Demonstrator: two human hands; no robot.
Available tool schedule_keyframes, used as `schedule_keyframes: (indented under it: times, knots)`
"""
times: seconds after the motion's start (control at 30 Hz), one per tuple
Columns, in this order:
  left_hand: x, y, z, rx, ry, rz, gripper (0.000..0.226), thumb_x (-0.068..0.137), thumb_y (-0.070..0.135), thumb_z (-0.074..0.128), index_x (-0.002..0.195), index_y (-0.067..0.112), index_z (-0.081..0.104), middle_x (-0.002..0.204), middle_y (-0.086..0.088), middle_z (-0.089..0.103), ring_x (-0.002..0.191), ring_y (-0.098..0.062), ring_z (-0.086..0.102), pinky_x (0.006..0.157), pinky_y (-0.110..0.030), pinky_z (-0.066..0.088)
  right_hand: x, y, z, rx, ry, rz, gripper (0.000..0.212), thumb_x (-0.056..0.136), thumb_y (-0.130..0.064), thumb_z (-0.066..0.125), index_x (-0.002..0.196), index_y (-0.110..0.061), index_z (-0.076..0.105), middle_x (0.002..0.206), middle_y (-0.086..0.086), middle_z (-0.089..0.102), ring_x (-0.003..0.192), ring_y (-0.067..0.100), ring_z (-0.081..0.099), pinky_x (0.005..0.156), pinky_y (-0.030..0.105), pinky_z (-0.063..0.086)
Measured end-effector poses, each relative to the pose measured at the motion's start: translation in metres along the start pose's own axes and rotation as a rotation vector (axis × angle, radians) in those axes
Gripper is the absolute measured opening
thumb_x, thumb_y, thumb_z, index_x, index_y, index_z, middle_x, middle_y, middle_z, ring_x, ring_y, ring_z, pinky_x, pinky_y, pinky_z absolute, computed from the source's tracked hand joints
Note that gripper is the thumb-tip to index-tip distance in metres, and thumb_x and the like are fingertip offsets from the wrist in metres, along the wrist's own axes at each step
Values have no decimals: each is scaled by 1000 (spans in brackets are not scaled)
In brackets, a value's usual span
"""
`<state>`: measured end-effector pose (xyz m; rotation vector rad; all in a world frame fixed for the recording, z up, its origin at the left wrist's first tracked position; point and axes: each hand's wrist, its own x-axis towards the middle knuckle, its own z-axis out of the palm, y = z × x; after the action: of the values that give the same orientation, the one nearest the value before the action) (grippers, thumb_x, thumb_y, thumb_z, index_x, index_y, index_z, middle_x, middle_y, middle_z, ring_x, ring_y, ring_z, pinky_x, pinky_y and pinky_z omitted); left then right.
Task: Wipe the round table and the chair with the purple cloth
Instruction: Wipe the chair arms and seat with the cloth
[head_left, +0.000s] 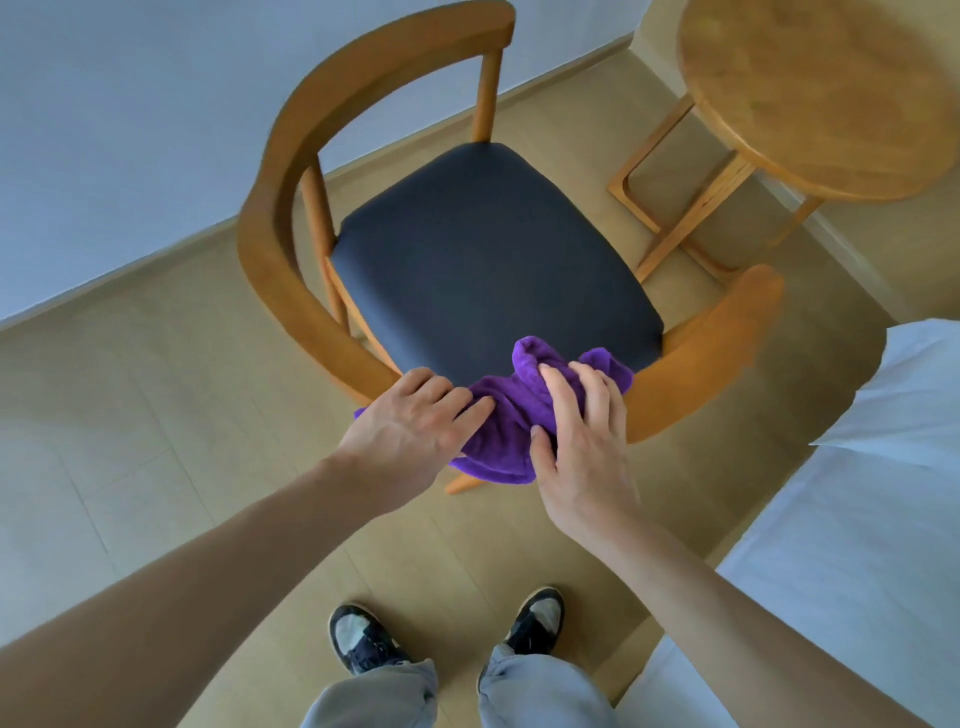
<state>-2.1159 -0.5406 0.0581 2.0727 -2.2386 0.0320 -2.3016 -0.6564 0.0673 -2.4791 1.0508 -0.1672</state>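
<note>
A wooden chair (270, 218) with a curved back rail and a dark padded seat stands in front of me. The purple cloth (506, 415) lies bunched on the seat's near edge and hangs over it. My left hand (410, 431) rests on the cloth's left part with fingers curled over the seat edge. My right hand (582, 431) grips the cloth's right part, thumb underneath. The round wooden table (831, 93) stands at the upper right, beyond the chair, with nothing on it.
A bed with white bedding (883, 467) fills the right side, close to the chair's arm. A pale wall (130, 130) runs behind the chair. My feet stand on the beige tiled floor (156, 415) below the chair.
</note>
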Motion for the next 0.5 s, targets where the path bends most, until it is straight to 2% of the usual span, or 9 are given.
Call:
schedule_keyframes:
  times: [0.1,0.27,0.5]
  knots:
    - [-18,-31,-7,33,28,43,40,91,11,62,131,12,60,107,-3,66,99,-29,61,104,-44,44,10,-27,11,18,-42,1,56,96,-20,60,149,-19,44,149,10,40,135,34,36,111,56,39]
    - [-43,-81,-20,68,124,50,50,89,12,67,137,17,57,123,-4,62,123,-29,56,119,-55,30,26,-69,27,148,-105,40,50,99,-24,57,148,-21,45,144,2,44,127,21,40,107,47,44]
    - [-68,-133,-32,48,130,-65,60,95,22,69,151,24,47,155,-4,49,150,-27,36,124,-63,13,48,-116,25,329,-1,37,49,94,-28,71,140,-20,55,122,-9,49,113,13,54,95,43,55]
